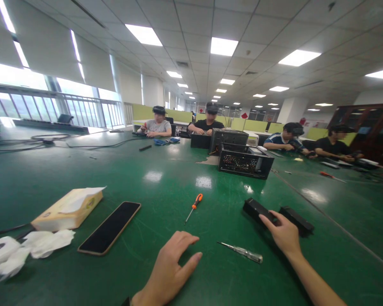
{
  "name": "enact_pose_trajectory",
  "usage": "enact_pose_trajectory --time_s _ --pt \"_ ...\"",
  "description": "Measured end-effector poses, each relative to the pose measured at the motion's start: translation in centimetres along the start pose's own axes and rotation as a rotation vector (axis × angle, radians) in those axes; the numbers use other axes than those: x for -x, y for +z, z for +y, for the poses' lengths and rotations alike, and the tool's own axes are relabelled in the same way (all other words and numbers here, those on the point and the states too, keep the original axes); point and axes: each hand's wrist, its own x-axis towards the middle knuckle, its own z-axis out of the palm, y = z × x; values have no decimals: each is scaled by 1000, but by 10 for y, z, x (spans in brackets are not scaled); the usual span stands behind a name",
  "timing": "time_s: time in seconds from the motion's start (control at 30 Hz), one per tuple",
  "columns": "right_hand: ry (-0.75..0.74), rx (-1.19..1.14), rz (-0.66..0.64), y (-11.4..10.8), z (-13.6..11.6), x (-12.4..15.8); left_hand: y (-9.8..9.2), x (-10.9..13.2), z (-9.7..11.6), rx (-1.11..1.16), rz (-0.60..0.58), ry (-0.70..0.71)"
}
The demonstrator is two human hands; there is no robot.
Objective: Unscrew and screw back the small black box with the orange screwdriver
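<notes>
My right hand [284, 236] has its thumb and fingers around the near end of a long black block [255, 209], whose exact kind I cannot make out. A second, similar black block [298, 222] lies just to the right, partly behind the fingers. My left hand [170, 267] hovers low over the green table with thumb and fingers apart, holding nothing. Between the hands lies a screwdriver with a clear handle [247, 254], its tip pointing left. Farther forward is an orange-and-black screwdriver [196, 202], its shaft toward me.
Left of my hands lie a phone [110, 227], a tissue pack [68, 209] and crumpled tissues [47, 243]. Black metal computer cases [245, 163] stand ahead. Several people sit around the table's far side. Cables [47, 141] run across the far left, and a seam [319, 210] crosses the right.
</notes>
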Motion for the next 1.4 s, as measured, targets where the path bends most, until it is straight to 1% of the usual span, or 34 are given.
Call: enact_pose_trajectory --time_s 0.07,0.13,0.27,0.37,0.47,0.57,0.63,0.7,0.73,0.8,0.83,0.87,0.9,0.93,1.0,1.03,1.07,1.1,1.13,1.2,1.27,1.33,1.4 --pt "43 48 24 1 14 -8 1 0 1 6 -16 1" --pt "77 93 21 3 23 -13 1 0 2 9 -27 -7" --pt "101 163 21 1 31 -21 1 0 1 8 -32 -22" --pt "136 219 84 -13 38 -27 0 1 1 6 -31 -22" --pt "243 295 155 -31 53 -30 0 1 1 4 -31 -16" --pt "403 306 137 -47 72 -30 -1 0 1 4 -36 -8" --pt "474 268 124 -53 80 -31 -1 0 1 2 -39 -6" --pt "481 224 167 -56 80 -33 -1 0 0 0 -37 -5" --pt "468 203 201 -56 76 -34 0 1 0 0 -35 -6" --pt "414 155 256 -53 58 -30 1 1 -1 2 -32 -7" --pt "368 118 257 -49 44 -25 2 1 -1 5 -31 -7" --pt "310 73 236 -45 28 -17 3 2 -2 8 -31 -8" --pt "203 -31 177 -40 9 -6 4 2 -2 10 -31 -9" --pt "69 -110 57 -35 -12 8 5 3 -2 9 -30 -12" --pt "-228 -203 -271 -25 -54 39 6 3 -2 -5 -30 -25" --pt "-334 -215 -417 -20 -73 54 5 4 -2 -17 -33 -34" --pt "-400 -219 -526 -16 -89 68 4 4 -1 -31 -45 -42" --pt "-434 -213 -621 -13 -102 80 3 3 0 -44 -68 -49" --pt "-445 -198 -685 -10 -111 90 1 3 1 -53 -105 -54" --pt "-448 -193 -771 -6 -119 98 -1 2 5 -63 -194 -54" --pt "-466 -230 -794 -6 -114 94 -3 0 8 -68 -257 -58" --pt "-470 -258 -736 -8 -103 81 -2 -1 11 -64 -272 -67" --pt "-440 -226 -659 -11 -88 66 -1 -2 12 -56 -262 -72"
